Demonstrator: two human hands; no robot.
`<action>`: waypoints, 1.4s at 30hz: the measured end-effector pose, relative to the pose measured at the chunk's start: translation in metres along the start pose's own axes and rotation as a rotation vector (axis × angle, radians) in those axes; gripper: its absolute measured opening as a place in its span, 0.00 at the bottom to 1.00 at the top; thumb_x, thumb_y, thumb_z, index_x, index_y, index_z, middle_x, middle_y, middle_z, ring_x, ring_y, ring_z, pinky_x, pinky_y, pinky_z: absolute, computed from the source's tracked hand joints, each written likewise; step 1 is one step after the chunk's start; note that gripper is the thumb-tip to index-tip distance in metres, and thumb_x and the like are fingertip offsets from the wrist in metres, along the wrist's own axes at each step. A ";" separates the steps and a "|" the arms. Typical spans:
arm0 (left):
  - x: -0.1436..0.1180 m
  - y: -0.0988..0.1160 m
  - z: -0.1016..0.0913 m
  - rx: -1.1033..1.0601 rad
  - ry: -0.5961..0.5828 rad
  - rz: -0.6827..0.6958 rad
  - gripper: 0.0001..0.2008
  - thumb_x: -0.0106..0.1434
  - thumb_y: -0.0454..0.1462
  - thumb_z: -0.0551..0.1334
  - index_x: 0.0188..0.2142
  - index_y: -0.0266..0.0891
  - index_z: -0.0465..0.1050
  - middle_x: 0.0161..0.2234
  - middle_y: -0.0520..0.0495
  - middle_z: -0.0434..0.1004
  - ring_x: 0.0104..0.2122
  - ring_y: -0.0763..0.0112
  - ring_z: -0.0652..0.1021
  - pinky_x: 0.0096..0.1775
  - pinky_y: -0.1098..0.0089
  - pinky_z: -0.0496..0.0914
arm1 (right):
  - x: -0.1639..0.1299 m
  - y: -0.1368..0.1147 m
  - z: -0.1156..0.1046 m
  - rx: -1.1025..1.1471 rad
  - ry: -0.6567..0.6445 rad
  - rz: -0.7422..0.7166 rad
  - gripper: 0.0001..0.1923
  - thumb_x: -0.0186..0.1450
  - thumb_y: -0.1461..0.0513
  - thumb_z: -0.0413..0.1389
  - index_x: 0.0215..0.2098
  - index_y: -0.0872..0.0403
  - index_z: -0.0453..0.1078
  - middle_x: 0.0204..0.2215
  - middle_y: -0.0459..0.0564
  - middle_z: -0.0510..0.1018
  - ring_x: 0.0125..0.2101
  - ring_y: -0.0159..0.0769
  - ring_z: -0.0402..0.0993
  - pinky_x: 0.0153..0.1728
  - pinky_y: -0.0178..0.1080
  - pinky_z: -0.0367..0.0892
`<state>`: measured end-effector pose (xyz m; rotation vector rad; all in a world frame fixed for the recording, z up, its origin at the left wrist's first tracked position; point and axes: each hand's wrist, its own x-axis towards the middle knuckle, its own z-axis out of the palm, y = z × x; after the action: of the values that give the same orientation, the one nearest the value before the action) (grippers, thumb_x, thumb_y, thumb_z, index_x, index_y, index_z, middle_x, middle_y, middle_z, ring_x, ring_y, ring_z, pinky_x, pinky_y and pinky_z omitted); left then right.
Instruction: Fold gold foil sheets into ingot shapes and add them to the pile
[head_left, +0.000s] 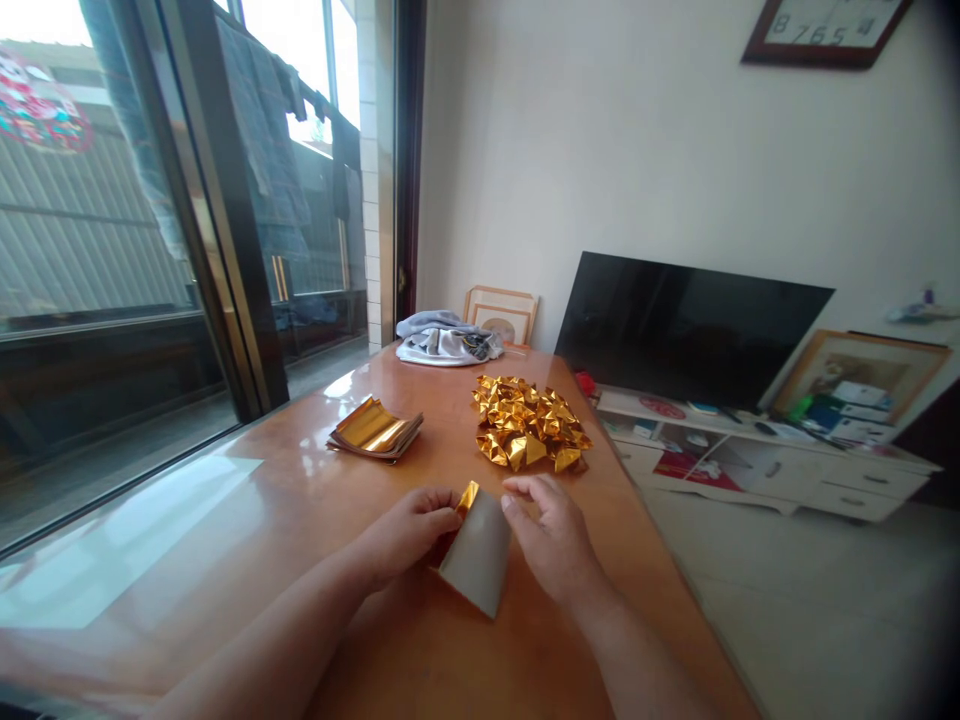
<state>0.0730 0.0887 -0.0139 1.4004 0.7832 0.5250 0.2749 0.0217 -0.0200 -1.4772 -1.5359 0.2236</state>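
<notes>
Sheet: foil paper lay between both hands on counter, gold corner pointing away
Left hand: pinched sheet's left edge
Right hand: fingers curled loose, touching right edge
Nearby: folded gold pieces, foil stack beyond

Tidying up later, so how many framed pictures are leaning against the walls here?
2. One small framed picture leans on the wall at the table's far end, behind the bundled cloth. A larger framed picture leans behind the TV stand's right end. Others may be hidden.
</notes>
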 end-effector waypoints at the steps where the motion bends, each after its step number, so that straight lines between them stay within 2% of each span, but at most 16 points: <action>1: -0.001 0.001 -0.001 0.037 -0.023 -0.007 0.10 0.60 0.42 0.63 0.34 0.37 0.73 0.23 0.55 0.68 0.22 0.75 0.65 0.25 0.73 0.57 | 0.001 0.002 0.001 0.066 -0.036 0.059 0.12 0.66 0.59 0.57 0.45 0.52 0.76 0.42 0.51 0.79 0.46 0.42 0.74 0.49 0.42 0.67; 4: -0.004 0.003 -0.003 0.130 -0.075 0.001 0.12 0.62 0.45 0.62 0.32 0.37 0.75 0.24 0.54 0.71 0.24 0.73 0.67 0.27 0.72 0.59 | 0.001 0.006 0.007 0.308 -0.174 0.258 0.17 0.63 0.59 0.58 0.50 0.53 0.74 0.44 0.52 0.80 0.44 0.42 0.76 0.45 0.42 0.70; 6: -0.005 0.004 -0.004 0.177 -0.084 0.042 0.14 0.63 0.46 0.61 0.35 0.38 0.78 0.30 0.51 0.77 0.30 0.68 0.72 0.33 0.70 0.64 | 0.000 0.005 0.011 0.456 -0.248 0.356 0.21 0.62 0.59 0.58 0.53 0.54 0.72 0.42 0.51 0.80 0.40 0.40 0.76 0.40 0.40 0.70; 9: -0.003 0.001 -0.004 0.205 -0.090 0.081 0.17 0.64 0.49 0.61 0.43 0.39 0.79 0.39 0.48 0.80 0.37 0.65 0.75 0.39 0.69 0.67 | -0.002 0.004 0.015 0.522 -0.282 0.407 0.22 0.61 0.60 0.59 0.54 0.55 0.71 0.33 0.46 0.78 0.32 0.35 0.73 0.32 0.36 0.66; 11: 0.001 -0.002 -0.005 0.190 -0.062 0.073 0.20 0.64 0.50 0.61 0.47 0.40 0.75 0.39 0.48 0.78 0.36 0.66 0.74 0.37 0.70 0.67 | -0.002 0.004 0.016 0.503 -0.278 0.405 0.22 0.60 0.60 0.59 0.52 0.55 0.71 0.28 0.42 0.73 0.28 0.33 0.69 0.30 0.35 0.62; 14: 0.006 -0.008 -0.006 0.218 0.024 0.100 0.19 0.64 0.52 0.62 0.44 0.39 0.71 0.34 0.52 0.73 0.31 0.71 0.70 0.31 0.73 0.64 | -0.003 0.003 0.016 0.523 -0.291 0.432 0.21 0.60 0.61 0.58 0.52 0.55 0.71 0.26 0.41 0.70 0.27 0.32 0.66 0.29 0.34 0.59; 22: 0.007 -0.008 -0.006 0.356 0.032 0.154 0.20 0.68 0.54 0.56 0.36 0.38 0.68 0.30 0.53 0.67 0.30 0.72 0.66 0.29 0.74 0.61 | -0.003 0.002 0.017 0.559 -0.287 0.519 0.16 0.59 0.59 0.56 0.45 0.55 0.72 0.26 0.42 0.74 0.25 0.31 0.65 0.27 0.34 0.58; 25: 0.007 -0.008 -0.005 0.384 0.047 0.157 0.21 0.69 0.54 0.54 0.35 0.39 0.69 0.29 0.53 0.67 0.29 0.71 0.67 0.29 0.73 0.62 | -0.004 0.006 0.018 0.533 -0.280 0.526 0.14 0.57 0.59 0.57 0.42 0.55 0.72 0.25 0.42 0.74 0.25 0.31 0.64 0.27 0.34 0.57; 30: 0.009 -0.006 -0.007 0.417 0.141 0.156 0.21 0.70 0.53 0.52 0.36 0.39 0.72 0.33 0.50 0.75 0.35 0.66 0.74 0.36 0.70 0.67 | -0.005 0.016 0.023 0.456 -0.265 0.491 0.12 0.56 0.61 0.56 0.39 0.54 0.71 0.24 0.40 0.73 0.24 0.31 0.64 0.26 0.33 0.57; 34: 0.005 0.000 -0.009 0.376 0.191 0.128 0.18 0.68 0.50 0.53 0.37 0.40 0.72 0.35 0.48 0.79 0.39 0.62 0.77 0.40 0.67 0.69 | -0.004 0.027 0.026 0.246 -0.244 0.450 0.10 0.57 0.61 0.54 0.37 0.53 0.71 0.24 0.42 0.74 0.24 0.32 0.66 0.25 0.33 0.57; 39: 0.005 0.001 -0.014 0.324 0.211 0.117 0.13 0.65 0.44 0.54 0.37 0.39 0.72 0.35 0.47 0.79 0.39 0.61 0.79 0.40 0.66 0.70 | -0.003 0.037 0.024 0.026 -0.241 0.391 0.07 0.58 0.63 0.54 0.35 0.52 0.72 0.23 0.42 0.74 0.24 0.33 0.67 0.26 0.33 0.57; 42: 0.009 -0.005 -0.019 0.429 0.282 0.147 0.09 0.61 0.41 0.56 0.35 0.39 0.71 0.34 0.48 0.78 0.36 0.63 0.77 0.37 0.67 0.69 | -0.002 0.040 0.021 -0.068 -0.245 0.374 0.06 0.58 0.64 0.54 0.34 0.51 0.72 0.22 0.41 0.74 0.24 0.33 0.67 0.27 0.33 0.57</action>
<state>0.0635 0.1075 -0.0197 1.8141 1.0689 0.7071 0.2869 0.0400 -0.0598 -1.8405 -1.4545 0.5963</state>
